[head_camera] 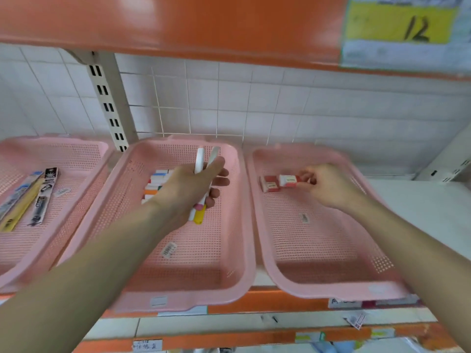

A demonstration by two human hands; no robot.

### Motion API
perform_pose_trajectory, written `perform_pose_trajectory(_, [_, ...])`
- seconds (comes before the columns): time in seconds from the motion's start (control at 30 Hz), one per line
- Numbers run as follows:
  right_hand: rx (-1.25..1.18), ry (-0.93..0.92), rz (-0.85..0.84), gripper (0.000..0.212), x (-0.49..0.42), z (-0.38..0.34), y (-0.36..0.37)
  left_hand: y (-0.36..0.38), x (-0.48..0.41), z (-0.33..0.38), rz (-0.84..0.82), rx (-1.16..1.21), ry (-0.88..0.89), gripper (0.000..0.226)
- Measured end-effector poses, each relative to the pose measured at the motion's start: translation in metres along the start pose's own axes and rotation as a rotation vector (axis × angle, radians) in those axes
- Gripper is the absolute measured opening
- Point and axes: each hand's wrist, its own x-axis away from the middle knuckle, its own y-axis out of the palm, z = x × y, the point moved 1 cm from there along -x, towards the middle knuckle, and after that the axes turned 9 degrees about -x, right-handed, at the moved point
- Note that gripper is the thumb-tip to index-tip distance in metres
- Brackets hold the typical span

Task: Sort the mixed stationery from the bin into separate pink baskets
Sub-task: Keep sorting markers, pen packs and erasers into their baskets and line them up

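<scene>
Across three pink baskets [178, 300], our left grip [190, 186] is clutching two markers [199, 159] over the middle one, while our right grip [328, 184] is pinching one of two erasers [288, 180] inside the right one.

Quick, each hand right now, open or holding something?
Left hand: closed around two white markers above the middle basket.
Right hand: pinching a small red-and-white box inside the right basket.

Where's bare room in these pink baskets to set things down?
Right basket: bare from the red boxes to the near wall. Middle basket: near half bare; crowded at the back with markers and the left hand. Left basket: bare right of the refill packs.
</scene>
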Motion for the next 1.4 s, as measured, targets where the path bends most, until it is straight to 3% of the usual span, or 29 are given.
perform_pose_trajectory(0.2, [0.052, 0.061, -0.178, 0.029, -0.016, 0.025, 0.013, 0.02, -0.004, 0.0, 0.022, 0.014, 0.002, 0.047])
perform_pose_trajectory(0.4, [0.01, 0.102, -0.151, 0.013, -0.027, 0.024, 0.023, 0.018, -0.003, -0.003, 0.036, 0.046, -0.003, 0.053])
perform_pose_trajectory(0.5, [-0.003, 0.066, -0.154, 0.023, -0.027, 0.017, 0.024, 0.015, 0.0, -0.003, 0.038, 0.063, -0.009, 0.052])
perform_pose_trajectory(0.57, [0.034, 0.038, -0.184, 0.011, -0.027, 0.016, 0.026, 0.013, 0.001, -0.003, 0.045, 0.076, -0.016, 0.052])
perform_pose_trajectory(0.63, [0.096, 0.038, -0.184, 0.017, -0.025, 0.014, 0.025, 0.01, 0.002, -0.004, 0.049, 0.086, -0.028, 0.051])
perform_pose_trajectory(0.67, [0.128, 0.049, -0.178, 0.005, -0.025, 0.012, 0.024, 0.007, 0.003, -0.004, 0.045, 0.085, -0.033, 0.049])
perform_pose_trajectory(0.73, [0.151, 0.067, -0.132, 0.023, -0.024, 0.004, 0.021, 0.002, 0.005, -0.003, 0.038, 0.073, -0.049, 0.04])
perform_pose_trajectory(0.83, [0.057, -0.072, 0.007, 0.023, -0.022, -0.025, 0.02, -0.009, 0.008, -0.002, 0.028, 0.079, -0.068, 0.026])
perform_pose_trajectory(0.93, [-0.127, -0.272, 0.046, 0.003, -0.013, -0.071, 0.024, -0.018, 0.009, -0.003, -0.01, 0.042, -0.059, 0.023])
perform_pose_trajectory(1.1, [-0.208, -0.5, -0.081, 0.044, -0.001, -0.137, 0.038, -0.042, 0.015, -0.006, -0.135, -0.14, -0.011, 0.028])
perform_pose_trajectory(1.27, [-0.204, -0.616, -0.114, 0.018, 0.0, -0.166, 0.058, -0.075, 0.016, -0.015, -0.242, -0.249, -0.028, 0.028])
perform_pose_trajectory(1.4, [-0.207, -0.595, -0.148, 0.012, 0.0, -0.182, 0.071, -0.097, 0.016, -0.015, -0.174, -0.303, -0.015, 0.026])
